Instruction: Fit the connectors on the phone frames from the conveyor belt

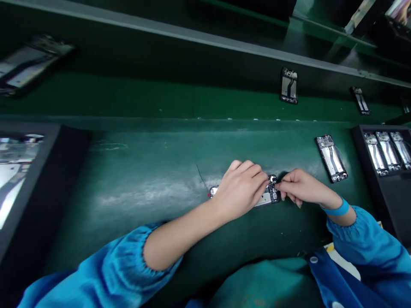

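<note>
An opened phone [266,199] lies sideways on the green bench, its silver frame and small circuit boards facing up. Across its middle rests my left hand [239,186], fingers curled round it and hiding much of it. At the phone's right end, my right hand [300,186] is closed in a pinch, thumb and forefinger touching the board there. Whatever is between those fingertips is too small to make out. A thin dark wire [201,175] sticks out past the phone's left end.
Another opened phone [331,158] lies to the right, near a black tray [393,188] holding several more. A second black tray [69,154] stands at the left. Along the back green strip sit further phones [289,85], [360,101] and a blurred phone [32,64].
</note>
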`<state>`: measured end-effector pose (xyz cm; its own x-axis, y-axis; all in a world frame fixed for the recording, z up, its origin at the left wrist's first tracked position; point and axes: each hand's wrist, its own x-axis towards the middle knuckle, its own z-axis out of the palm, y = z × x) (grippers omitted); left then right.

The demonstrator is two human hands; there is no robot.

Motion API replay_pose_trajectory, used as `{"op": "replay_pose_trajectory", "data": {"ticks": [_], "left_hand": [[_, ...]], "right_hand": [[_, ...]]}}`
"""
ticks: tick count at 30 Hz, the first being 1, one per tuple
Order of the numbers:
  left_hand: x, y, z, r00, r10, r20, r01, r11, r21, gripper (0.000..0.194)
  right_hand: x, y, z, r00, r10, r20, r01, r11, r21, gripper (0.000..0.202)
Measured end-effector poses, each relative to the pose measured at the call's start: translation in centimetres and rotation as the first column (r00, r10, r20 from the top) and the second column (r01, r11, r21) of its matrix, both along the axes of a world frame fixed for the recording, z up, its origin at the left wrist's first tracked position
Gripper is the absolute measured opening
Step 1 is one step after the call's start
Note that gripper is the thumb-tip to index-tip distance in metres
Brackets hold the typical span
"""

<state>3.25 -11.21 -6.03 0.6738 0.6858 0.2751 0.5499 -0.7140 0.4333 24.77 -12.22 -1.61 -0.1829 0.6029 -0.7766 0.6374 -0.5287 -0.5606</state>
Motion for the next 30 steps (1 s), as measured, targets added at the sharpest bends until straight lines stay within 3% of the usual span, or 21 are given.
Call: {"op": "replay_pose_trajectory", "data": {"ticks": [13, 30], "left_hand": [[-0.1, -0.2, -0.1, 0.997, -0.023, 0.069, 0.024, 0.999, -0.021, 0.030], [0.0, -0.2, -0.1, 0.995, -0.005, 0.095, 0.012, 0.997, -0.078, 0.023]], "right_hand": [[0.0, 0.7, -0.8, 0.989, -0.102, -0.109, 0.092, 0.992, -0.091, 0.033], [-1.2, 1.6, 0.0, 0.999, -0.052, 0.002, 0.052, 0.996, -0.067, 0.035]]}}
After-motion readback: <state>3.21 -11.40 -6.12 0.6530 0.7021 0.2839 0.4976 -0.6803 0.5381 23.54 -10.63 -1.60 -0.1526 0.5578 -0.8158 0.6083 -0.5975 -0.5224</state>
